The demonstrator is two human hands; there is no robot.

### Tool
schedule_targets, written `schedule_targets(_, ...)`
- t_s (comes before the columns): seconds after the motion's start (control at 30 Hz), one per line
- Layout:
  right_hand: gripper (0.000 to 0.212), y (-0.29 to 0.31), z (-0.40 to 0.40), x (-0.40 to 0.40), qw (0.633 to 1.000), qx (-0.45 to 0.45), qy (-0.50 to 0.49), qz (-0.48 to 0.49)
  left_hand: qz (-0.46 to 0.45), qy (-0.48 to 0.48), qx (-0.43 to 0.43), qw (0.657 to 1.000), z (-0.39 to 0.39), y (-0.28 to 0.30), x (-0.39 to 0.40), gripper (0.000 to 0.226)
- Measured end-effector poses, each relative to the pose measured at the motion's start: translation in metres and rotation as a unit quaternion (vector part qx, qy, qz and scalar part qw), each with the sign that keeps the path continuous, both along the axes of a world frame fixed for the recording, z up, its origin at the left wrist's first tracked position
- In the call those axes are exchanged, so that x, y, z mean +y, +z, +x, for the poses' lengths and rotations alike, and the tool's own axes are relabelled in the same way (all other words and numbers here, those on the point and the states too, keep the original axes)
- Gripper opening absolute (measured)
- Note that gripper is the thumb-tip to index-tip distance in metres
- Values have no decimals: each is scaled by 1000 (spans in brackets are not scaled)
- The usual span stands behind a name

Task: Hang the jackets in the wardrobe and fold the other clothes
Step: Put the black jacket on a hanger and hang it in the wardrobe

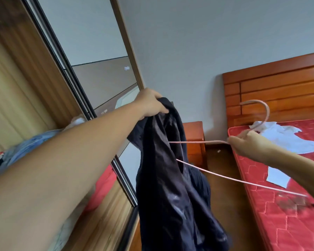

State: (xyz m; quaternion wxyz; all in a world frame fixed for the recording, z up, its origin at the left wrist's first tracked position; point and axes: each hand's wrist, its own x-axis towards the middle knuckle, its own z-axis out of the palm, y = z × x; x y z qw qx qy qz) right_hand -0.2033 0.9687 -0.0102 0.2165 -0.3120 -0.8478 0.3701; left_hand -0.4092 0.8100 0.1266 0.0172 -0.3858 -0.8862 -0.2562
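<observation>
Jacket [172, 178] hangs from left hand [149, 104]; right hand [246, 144] grips hanger [216, 175].

Jacket [170, 169] left of hanger [225, 176]

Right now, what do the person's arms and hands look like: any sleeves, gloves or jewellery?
Both arms are bare along all that shows; no sleeve is in view. The left hand and the right hand wear no gloves, and no ring, watch or bracelet shows on either. No markings are visible.
</observation>
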Motion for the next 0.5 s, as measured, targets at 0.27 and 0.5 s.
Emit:
schedule_targets(0.27, 48, 34, -30, -28, 996, 77, 35, -13, -50, -22, 31, 998, 23, 3, -6, 15)
schedule_targets(0.5, 48, 33, -47, -53, 989, 140, 16, -49, 19, -15, 1, 1000, 20, 7, -10, 19)
